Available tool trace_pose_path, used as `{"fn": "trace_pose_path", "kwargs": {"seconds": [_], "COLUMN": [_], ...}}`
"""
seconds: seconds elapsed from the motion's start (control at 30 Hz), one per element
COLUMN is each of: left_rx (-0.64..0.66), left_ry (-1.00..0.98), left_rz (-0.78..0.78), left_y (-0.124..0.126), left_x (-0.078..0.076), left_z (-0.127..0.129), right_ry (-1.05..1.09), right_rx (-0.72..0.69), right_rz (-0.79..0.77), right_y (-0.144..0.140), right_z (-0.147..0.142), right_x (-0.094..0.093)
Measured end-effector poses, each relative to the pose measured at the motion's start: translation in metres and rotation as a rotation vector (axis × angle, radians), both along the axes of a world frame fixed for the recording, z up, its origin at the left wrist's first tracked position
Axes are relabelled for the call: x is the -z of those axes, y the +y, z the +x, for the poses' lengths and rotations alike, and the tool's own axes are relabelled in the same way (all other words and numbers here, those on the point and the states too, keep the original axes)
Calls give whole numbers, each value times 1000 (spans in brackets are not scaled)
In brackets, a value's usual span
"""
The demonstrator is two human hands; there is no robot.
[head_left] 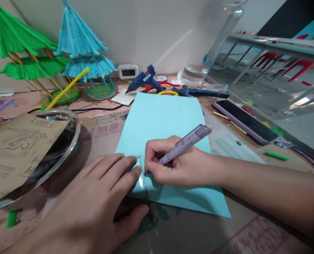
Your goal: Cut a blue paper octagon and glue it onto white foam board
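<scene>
Head view: light-blue paper sheet (159,120) lies flat on the brown worktop (188,233), long side running away from the person, near edge just in front of both hands. Clear ruler (141,174) lies on the sheet's near-left part, running toward the person & past the sheet's edge. Left hand (93,204) is spread flat, palm down, fingers pressing on the ruler's left side & the sheet's corner; not gripping anything, thumb out to the right near the ruler's near end. Right hand (172,164) is curled in a writing grip round a purple pen (182,145), tip down on the sheet right against the ruler's right edge, pen body slanting up & to the right. L of the hands: round metal bowl (64,141) w/ a brown sandpaper sheet (16,151) lying over its rim. Further back on the left: green paper tree model (19,42) & blue paper tree model (85,46), a yellow stick (66,88) leaning between them. At the far end of the sheet: blue glue gun (143,81), scissors (191,92) w/ a yellow handle, small white digital clock (128,71) against the wall, clear glass vase (212,38) behind. R of the sheet: phone (245,121) face up w/ dark screen, well apart from the hands; small green scrap (277,156) near it.
</scene>
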State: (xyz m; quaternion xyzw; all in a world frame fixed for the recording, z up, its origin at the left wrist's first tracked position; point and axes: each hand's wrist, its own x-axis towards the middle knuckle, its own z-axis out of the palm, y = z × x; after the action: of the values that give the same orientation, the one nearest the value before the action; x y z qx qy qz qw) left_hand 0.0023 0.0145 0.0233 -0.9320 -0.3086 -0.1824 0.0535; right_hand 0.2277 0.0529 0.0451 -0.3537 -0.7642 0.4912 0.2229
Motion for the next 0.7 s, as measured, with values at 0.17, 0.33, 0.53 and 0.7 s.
{"fn": "trace_pose_path", "kwargs": {"seconds": [0.17, 0.33, 0.53, 0.7], "left_rx": [-15, 0, 13, 20], "left_ry": [16, -29, 19, -5], "left_rz": [2, 2, 17, 37], "left_y": [0, 1, 0, -2], "left_x": [1, -1, -2, -4], "left_z": [0, 2, 0, -3], "right_ry": [4, 27, 108, 326], "right_rx": [-5, -8, 135, 304], "right_rz": [-2, -30, -109, -203], "right_y": [0, -1, 2, 10], "right_z": [1, 2, 2, 3], "right_x": [2, 2, 1, 5]}}
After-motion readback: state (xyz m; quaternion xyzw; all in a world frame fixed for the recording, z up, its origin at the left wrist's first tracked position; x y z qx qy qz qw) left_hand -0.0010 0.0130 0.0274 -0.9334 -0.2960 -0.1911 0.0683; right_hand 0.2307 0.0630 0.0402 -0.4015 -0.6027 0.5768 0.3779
